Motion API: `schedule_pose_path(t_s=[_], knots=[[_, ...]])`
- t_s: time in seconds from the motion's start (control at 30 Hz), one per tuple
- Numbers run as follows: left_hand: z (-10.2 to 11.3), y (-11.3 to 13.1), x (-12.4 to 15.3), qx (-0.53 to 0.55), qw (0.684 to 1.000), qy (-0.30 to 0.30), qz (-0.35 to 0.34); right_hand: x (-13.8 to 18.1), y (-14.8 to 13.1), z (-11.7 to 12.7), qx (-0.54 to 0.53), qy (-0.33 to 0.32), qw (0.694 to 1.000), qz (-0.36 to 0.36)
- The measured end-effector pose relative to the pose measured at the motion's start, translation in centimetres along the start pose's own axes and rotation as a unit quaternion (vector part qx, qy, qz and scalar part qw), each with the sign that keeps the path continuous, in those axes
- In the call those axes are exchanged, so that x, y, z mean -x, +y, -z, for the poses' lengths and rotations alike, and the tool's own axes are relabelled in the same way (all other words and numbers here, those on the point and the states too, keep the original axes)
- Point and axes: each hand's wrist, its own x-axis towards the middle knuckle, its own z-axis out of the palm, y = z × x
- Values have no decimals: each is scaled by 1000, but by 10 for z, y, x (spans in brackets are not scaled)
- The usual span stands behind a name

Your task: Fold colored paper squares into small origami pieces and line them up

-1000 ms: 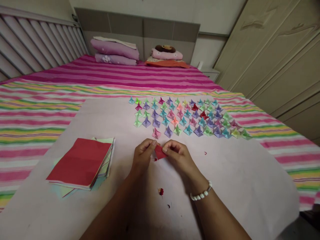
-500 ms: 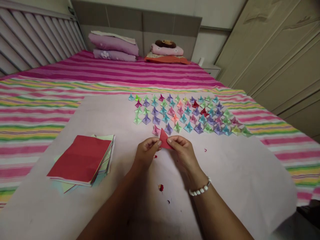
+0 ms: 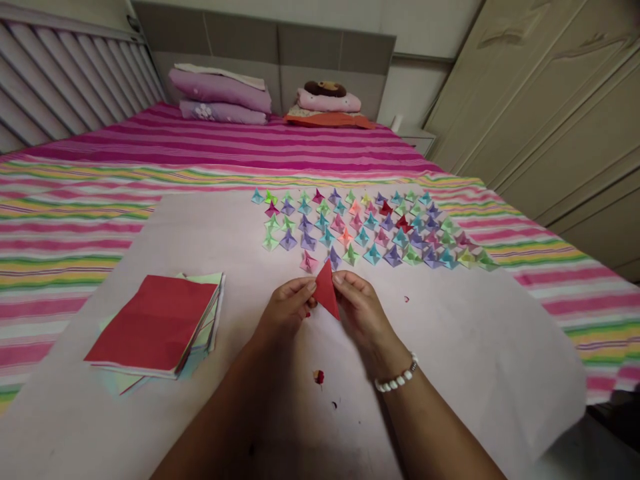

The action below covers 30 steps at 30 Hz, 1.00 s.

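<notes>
A small folded red paper (image 3: 327, 292), roughly a pointed triangle, is held up between my two hands above the white sheet. My left hand (image 3: 286, 305) pinches its left edge between thumb and fingers. On the other side, my right hand (image 3: 364, 308) grips the right edge with thumb and forefinger; a white beaded bracelet (image 3: 397, 381) circles that wrist. Just beyond the fingertips stand a pink folded paper piece (image 3: 309, 262) and a purple one (image 3: 334, 257), the nearest of several rows of small colourful folded paper pieces (image 3: 373, 253).
A stack of coloured paper with a red sheet on top (image 3: 153, 323) lies on the left of the white sheet (image 3: 450, 373). Tiny red scraps (image 3: 319, 377) are scattered near my forearms. Striped bedding (image 3: 60, 233), folded purple quilts (image 3: 223, 93) and a headboard (image 3: 240, 40) are behind.
The red paper has been turned in my fingers, its lower corner now pointing down and its outline a longer triangle. Both hands still pinch it. The view has shifted slightly.
</notes>
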Motion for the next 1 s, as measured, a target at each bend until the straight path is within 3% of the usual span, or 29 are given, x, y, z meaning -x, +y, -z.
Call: schedule_pose_path(t_s=[0.23,0.43,0.53,0.77,1.0], knots=[[5,-1,-1,-31,999,-10,-13,0,-3,0,-10,15,1000,-8],[-2,9,5,-171,980,64,-85,1,-7,1,-5,32,999,-28],[-6,12,5,-177,976,79,-104,0,-5,0,2,31,999,-28],[-5,2,3,-176,971,78,-138,-1,1,-5,80,34,996,28],[-10,-2,10,-289,920,76,-253,0,12,-2,217,74,965,124]])
